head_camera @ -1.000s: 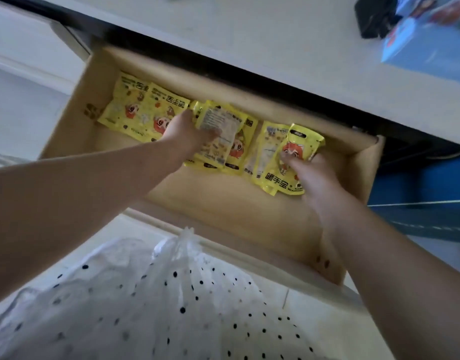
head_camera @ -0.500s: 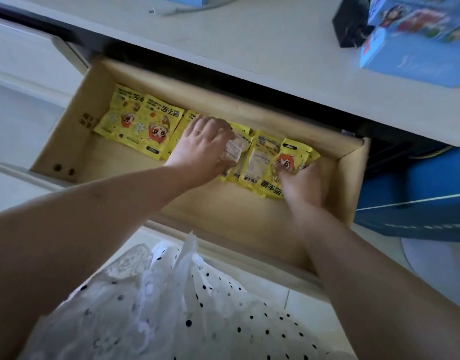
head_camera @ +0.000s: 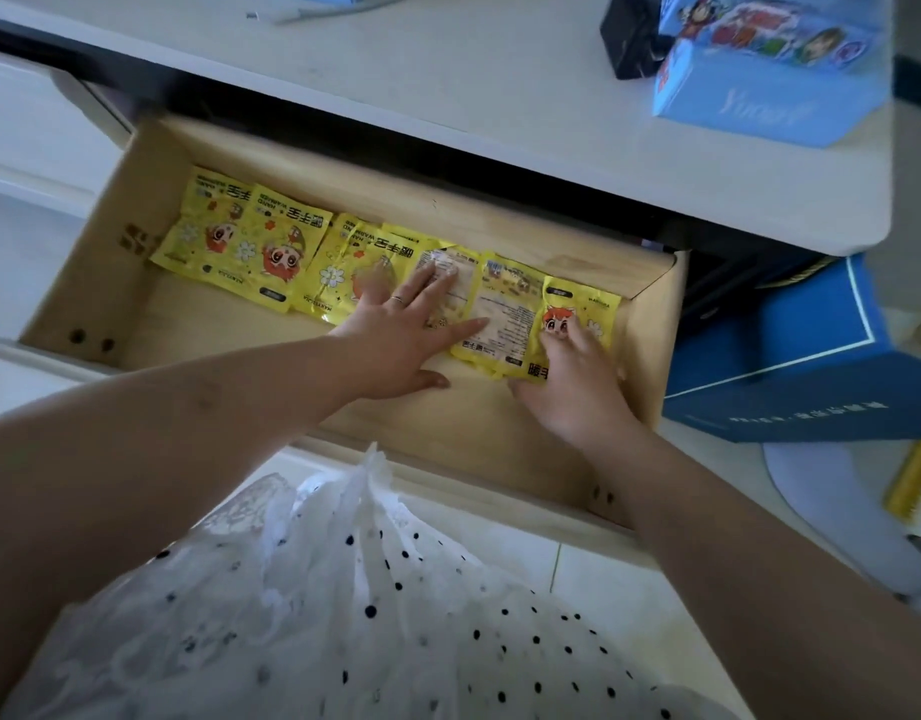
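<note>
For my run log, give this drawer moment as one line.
drawer: open | left hand: flat on middle packets | right hand: grips rightmost packet | yellow packets: overlapping row

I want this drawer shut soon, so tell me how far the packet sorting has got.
Done: three yellow packets lie face up in a row at the left end of the drawer. In hand: the left hand presses flat on a face-down packet, and the right hand curls its fingers on the rightmost packet. Left: probably squaring those up, turning the face-down ones over, then shutting the drawer.
</note>
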`<state>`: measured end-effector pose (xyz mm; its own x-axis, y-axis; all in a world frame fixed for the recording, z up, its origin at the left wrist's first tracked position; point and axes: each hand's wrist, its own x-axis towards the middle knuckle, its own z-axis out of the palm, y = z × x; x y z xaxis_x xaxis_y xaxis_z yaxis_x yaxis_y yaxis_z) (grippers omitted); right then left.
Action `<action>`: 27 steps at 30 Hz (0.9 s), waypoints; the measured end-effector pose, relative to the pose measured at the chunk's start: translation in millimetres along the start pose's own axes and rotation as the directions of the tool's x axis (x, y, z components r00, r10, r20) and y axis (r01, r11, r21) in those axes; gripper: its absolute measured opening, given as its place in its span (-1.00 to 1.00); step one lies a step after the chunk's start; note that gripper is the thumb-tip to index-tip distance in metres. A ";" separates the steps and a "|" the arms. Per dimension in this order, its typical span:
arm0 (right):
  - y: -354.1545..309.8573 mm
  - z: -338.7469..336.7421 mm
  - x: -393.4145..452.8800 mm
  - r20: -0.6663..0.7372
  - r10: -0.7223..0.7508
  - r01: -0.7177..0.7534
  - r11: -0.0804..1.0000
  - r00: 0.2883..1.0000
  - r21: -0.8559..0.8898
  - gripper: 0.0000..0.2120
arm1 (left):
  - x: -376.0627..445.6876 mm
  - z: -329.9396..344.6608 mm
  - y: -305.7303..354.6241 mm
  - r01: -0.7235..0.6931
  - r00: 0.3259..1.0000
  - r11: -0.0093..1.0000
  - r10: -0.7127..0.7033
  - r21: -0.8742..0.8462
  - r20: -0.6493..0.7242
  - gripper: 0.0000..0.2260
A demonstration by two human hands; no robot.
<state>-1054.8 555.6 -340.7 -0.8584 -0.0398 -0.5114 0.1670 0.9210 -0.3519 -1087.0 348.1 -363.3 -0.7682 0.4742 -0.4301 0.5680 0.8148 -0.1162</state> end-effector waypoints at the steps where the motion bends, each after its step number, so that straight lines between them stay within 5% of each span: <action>1: 0.5 -0.9 -0.9 0.054 -0.004 0.005 1.000 0.999 -0.023 -0.29 | 0.6 0.2 1.9 0.007 1.000 1.000 -0.007 -0.003 0.005 -0.33; 7: 1.1 -6.3 -1.7 0.063 0.039 -0.032 0.993 0.997 -0.115 -0.30 | 4.8 -11.0 5.3 0.044 0.998 0.994 -0.041 -0.101 0.039 -0.35; 13: -5.7 -17.9 -0.6 0.049 0.037 -0.034 0.997 0.998 -0.068 -0.34 | 0.3 -43.6 1.1 0.100 0.995 0.915 -0.095 -0.390 0.031 -0.46; 15: -13.0 -30.4 -9.8 0.014 0.034 -0.034 0.999 0.999 -0.030 -0.38 | -11.5 -61.1 0.6 0.169 0.982 0.785 -0.185 -0.596 0.035 -0.53; 18: -32.4 -56.5 -42.4 -0.034 0.009 -0.009 1.000 0.999 0.012 -0.44 | -44.2 -90.7 2.4 0.256 0.939 0.341 -0.309 -0.904 0.149 -0.65; 20: -50.0 -77.4 -72.8 -0.034 0.019 -0.017 0.996 0.999 0.084 -0.45 | -77.0 -112.8 5.6 0.274 0.900 0.097 -0.376 -0.957 0.220 -0.71; 23: -82.9 -116.7 -124.9 -0.019 0.008 -0.005 0.992 1.000 0.126 -0.45 | -142.6 -150.8 8.9 0.270 0.818 -0.104 -0.500 -0.957 0.285 -0.76; 27: -139.9 -171.3 -198.9 0.008 -0.036 0.034 0.988 0.999 0.149 -0.50 | -242.6 -199.6 14.7 0.266 0.748 -0.240 -0.560 -0.934 0.357 -0.84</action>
<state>-990.4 501.0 -55.4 -0.8597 -0.0757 -0.5051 0.2081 0.8512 -0.4818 -951.2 311.5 -81.9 -0.7871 -0.2205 -0.5761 -0.6163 0.2422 0.7493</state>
